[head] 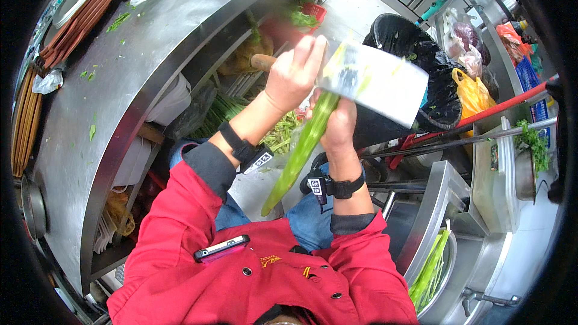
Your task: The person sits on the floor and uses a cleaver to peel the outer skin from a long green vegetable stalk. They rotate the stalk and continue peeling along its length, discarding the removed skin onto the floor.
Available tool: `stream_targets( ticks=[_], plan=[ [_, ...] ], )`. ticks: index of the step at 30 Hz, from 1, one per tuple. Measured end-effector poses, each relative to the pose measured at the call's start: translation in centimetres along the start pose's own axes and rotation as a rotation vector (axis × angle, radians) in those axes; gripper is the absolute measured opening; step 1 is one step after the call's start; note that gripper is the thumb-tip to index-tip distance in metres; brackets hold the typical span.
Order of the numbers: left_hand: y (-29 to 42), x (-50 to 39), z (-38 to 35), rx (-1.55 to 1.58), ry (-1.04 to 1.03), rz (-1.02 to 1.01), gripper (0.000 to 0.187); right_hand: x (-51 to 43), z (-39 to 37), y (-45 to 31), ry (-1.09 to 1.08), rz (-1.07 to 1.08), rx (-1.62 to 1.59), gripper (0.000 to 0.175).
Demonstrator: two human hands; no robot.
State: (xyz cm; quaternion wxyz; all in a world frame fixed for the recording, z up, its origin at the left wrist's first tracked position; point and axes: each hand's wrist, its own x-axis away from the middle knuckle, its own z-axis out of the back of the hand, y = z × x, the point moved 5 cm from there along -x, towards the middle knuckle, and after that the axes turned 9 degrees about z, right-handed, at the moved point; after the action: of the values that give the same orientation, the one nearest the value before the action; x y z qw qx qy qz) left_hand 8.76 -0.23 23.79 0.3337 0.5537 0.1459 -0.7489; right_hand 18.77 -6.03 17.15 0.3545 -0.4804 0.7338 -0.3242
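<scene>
My left hand is closed around a cleaver where its wooden handle meets the broad blade. The blade points right, its face blurred and carrying pale green scraps. Below it, my right hand grips a long green vegetable stem, which looks like peeled celtuce. The stem slants down towards my lap, its thin end lowest. Its upper end is hidden behind the blade, so I cannot tell whether the edge touches it.
A black bin with a liner stands beyond the blade. Green peelings lie below my hands. To the left runs a steel counter; at lower right, a round basin holds more green stems. A red bar crosses the right side.
</scene>
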Motion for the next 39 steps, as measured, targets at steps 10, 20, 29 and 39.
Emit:
stream_targets(
  ticks=[10, 20, 29, 39],
  plan=[
    [1.7, 3.3, 2.3, 0.112, -0.118, -0.136, 0.049, 0.8, 0.0, -3.4, -0.098, 0.722, 1.483, 0.037],
    [2.2, 3.9, 2.3, 0.167, -0.156, -0.089, 0.049, 0.8, 0.9, -2.4, -0.119, 0.586, 0.749, 0.048],
    [1.5, 2.8, 1.8, 0.130, -0.157, -0.018, 0.052, -0.5, 3.3, 2.5, 0.082, 0.135, -0.214, 0.033],
    [0.8, 1.7, 0.3, 0.017, 0.002, -0.047, 0.051, -0.2, 0.2, 0.6, 0.147, 0.045, -0.089, 0.038]
  ],
)
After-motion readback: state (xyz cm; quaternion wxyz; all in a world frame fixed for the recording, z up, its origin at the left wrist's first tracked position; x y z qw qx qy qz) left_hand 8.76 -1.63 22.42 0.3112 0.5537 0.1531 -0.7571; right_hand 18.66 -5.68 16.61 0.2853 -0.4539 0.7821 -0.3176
